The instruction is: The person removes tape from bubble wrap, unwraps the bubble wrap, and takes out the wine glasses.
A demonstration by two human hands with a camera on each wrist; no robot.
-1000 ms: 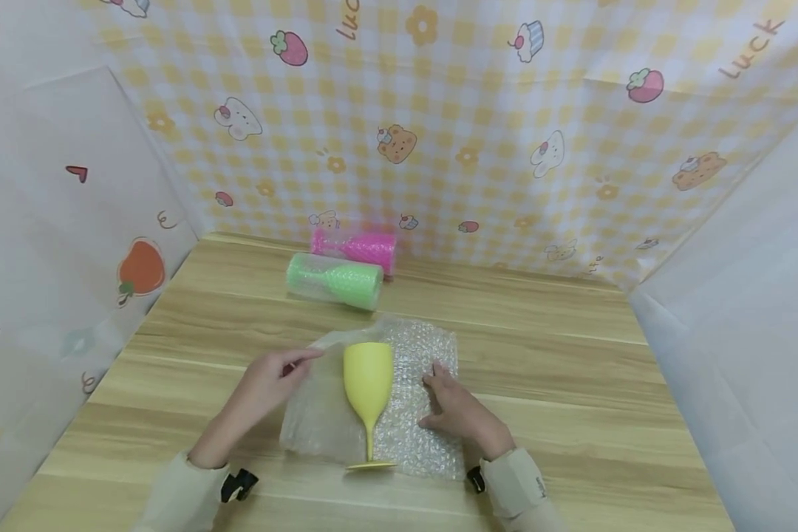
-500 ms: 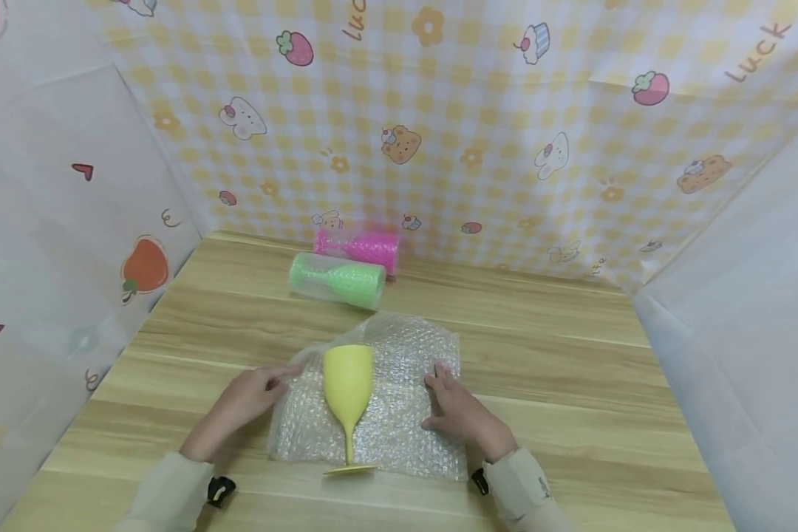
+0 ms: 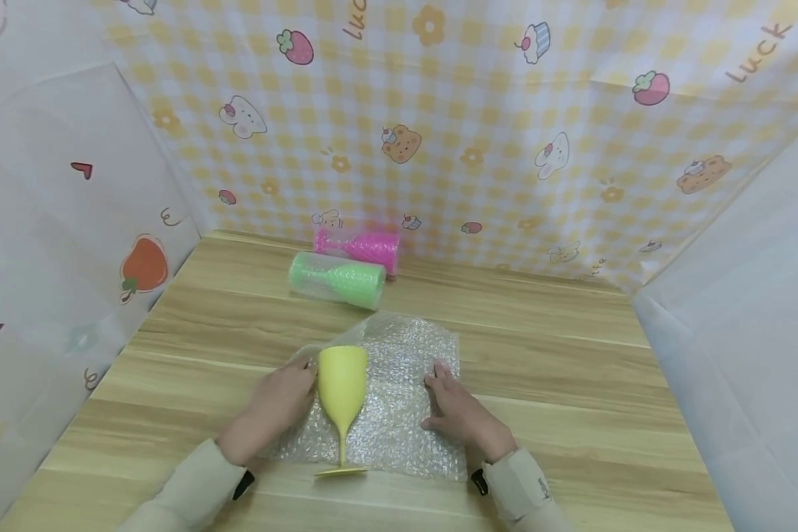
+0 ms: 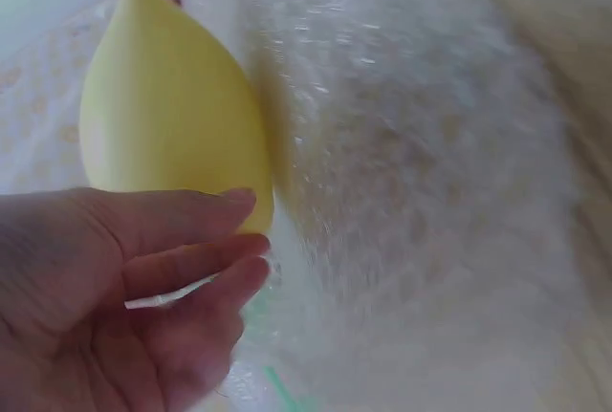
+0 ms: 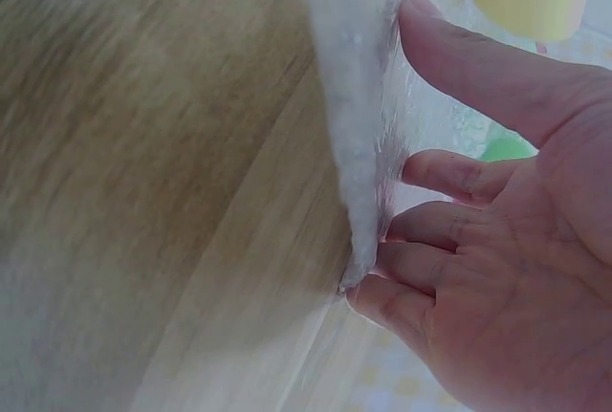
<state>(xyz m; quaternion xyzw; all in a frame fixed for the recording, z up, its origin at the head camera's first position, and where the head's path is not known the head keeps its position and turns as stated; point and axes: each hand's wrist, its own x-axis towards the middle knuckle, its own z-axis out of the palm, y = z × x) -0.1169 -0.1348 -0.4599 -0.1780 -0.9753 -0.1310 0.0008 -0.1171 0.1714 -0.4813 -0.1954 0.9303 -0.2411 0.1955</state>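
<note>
In close at the goblet's (image 3: 342,384) left flank is the left hand (image 3: 278,403), fingers loosely bent, no grip showing; the goblet lies mouth-away on the wrap (image 3: 399,425), whose right side the spread right hand (image 3: 464,415) touches.

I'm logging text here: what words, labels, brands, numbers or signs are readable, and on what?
"luck": on the checked cloth, upper right.
"luc": same cloth, top middle, cut off by the picture's edge.
Too blurred to read: a small word low on the cloth's right.
Too small to read: a mark on the right sleeve.
</note>
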